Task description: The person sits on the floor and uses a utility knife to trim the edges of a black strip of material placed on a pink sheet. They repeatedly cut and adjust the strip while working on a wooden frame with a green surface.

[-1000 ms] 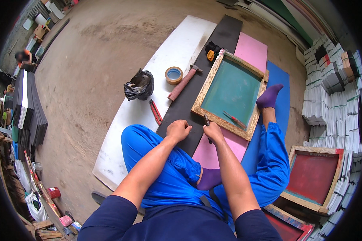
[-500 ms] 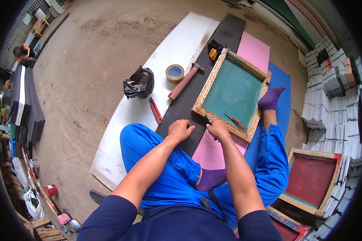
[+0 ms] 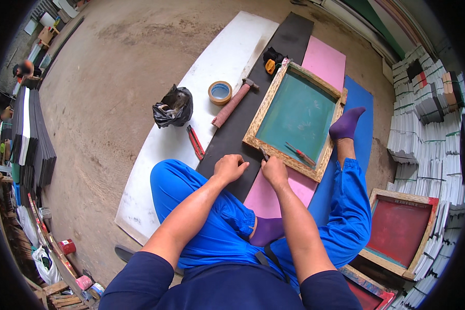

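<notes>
My right hand is closed around a dark metal tool that looks like pliers; its tip points at the lower-left bar of a wooden screen frame. Green mesh fills this frame, and a red-handled screwdriver lies on it near the lower bar. Just left of the right hand, my left hand is loosely curled, with nothing visible in it. My right foot, in a purple sock, is beside the frame's right edge.
To the left are a red cutter knife, a hammer with a wrapped handle, a tape roll and a black plastic bag. A red-mesh frame stands near paper stacks at right. A person is far left.
My right hand has turned slightly at the wrist, keeping the tool at the frame's edge. The left hand stays put. The whole view has shifted a little.
</notes>
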A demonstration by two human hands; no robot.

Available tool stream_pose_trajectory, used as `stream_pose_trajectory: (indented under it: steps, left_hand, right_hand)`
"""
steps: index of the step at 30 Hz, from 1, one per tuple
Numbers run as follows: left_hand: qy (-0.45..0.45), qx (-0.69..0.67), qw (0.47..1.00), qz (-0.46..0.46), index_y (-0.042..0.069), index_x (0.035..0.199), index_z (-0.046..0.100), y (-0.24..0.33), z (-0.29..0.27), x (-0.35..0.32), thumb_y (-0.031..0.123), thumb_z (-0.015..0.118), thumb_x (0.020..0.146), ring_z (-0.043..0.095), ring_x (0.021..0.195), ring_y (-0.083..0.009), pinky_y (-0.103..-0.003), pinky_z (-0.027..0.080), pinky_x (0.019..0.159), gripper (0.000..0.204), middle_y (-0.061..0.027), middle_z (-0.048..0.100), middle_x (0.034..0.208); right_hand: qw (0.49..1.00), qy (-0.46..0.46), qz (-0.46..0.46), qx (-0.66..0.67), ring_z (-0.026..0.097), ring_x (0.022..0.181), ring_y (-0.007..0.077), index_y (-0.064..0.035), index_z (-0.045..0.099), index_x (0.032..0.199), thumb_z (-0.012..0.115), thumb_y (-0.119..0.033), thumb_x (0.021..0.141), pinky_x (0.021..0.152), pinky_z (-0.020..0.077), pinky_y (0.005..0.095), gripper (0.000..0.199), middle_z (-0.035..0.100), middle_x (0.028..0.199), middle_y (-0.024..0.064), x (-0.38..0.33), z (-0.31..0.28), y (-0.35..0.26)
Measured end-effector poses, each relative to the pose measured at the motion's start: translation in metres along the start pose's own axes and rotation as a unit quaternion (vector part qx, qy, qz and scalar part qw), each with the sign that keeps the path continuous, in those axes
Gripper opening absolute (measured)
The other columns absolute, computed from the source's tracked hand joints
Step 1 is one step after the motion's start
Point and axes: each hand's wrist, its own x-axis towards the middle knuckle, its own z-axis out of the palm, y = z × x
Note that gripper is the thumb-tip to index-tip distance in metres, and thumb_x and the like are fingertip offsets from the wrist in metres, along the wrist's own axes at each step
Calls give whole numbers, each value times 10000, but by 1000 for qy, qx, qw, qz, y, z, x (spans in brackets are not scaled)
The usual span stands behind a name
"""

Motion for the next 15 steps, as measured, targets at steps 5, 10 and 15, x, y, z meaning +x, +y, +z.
stream_pose_trajectory:
  steps: [5,10,15]
  left_hand:
    - [11,-35,999,-15,80,966,787,-8,2,1,426,711,887,737,879,-325,-443,566,801,363,-155,760,911]
    - [21,-58,998,-20,65,979,786,-14,5,-3,416,718,883,739,861,-324,-431,564,789,370,-162,760,896]
    - [4,-101,995,-22,32,971,780,-19,7,4,399,719,890,741,848,-319,-422,560,785,381,-173,760,916]
  right_hand:
    - [998,44,-1,50,693,1027,451,-3,708,1059,592,-375,960,919,543,539,402,718,1052,281,-1,19,4]
    - [996,46,-5,76,687,1017,466,-25,706,1064,596,-406,949,921,537,541,413,717,1046,284,4,24,14]
    - [990,76,-31,113,687,986,466,-26,724,1033,618,-400,934,888,529,548,402,717,985,288,8,30,24]
